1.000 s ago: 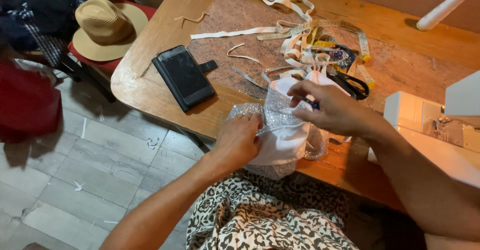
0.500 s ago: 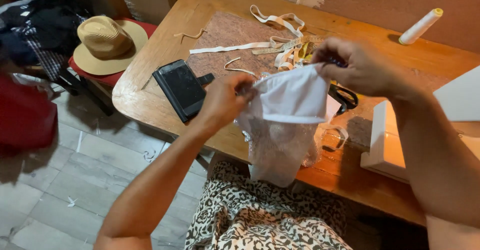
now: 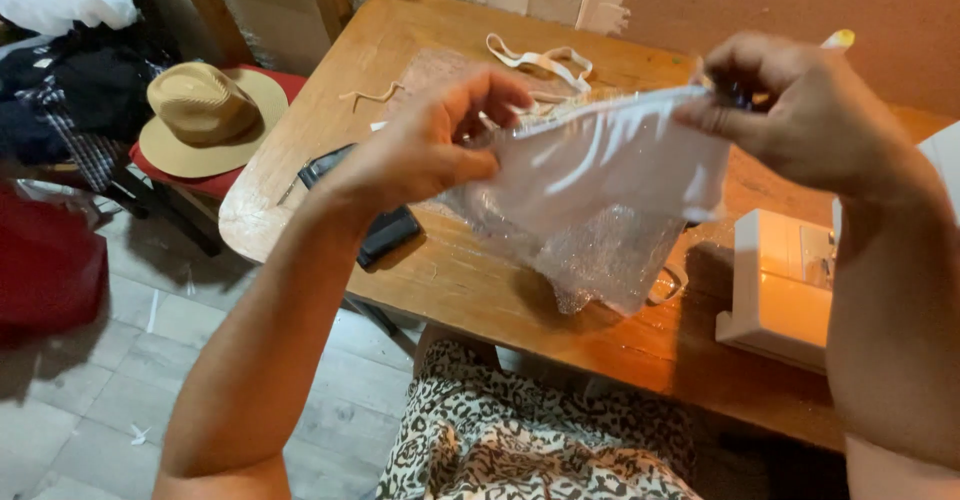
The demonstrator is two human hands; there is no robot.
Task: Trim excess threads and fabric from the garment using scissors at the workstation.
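Note:
Both my hands hold up a piece of white fabric (image 3: 610,165), stretched between them above the wooden table (image 3: 480,290). My left hand (image 3: 430,145) pinches its left edge and my right hand (image 3: 800,110) pinches its right upper corner. A clear crinkled plastic bag (image 3: 600,255) hangs just under and behind the fabric, over the table's near edge. Whether it is attached to the fabric I cannot tell.
A black wallet-like case (image 3: 385,230) lies on the table under my left hand. White fabric strips (image 3: 540,60) lie at the far side. A white sewing machine (image 3: 790,285) stands at the right. A straw hat (image 3: 205,115) rests on a red seat at the left.
My hands have lifted the white fabric off the table and closer to the camera, pulling it wider between them. The view has tilted and moved nearer to the table.

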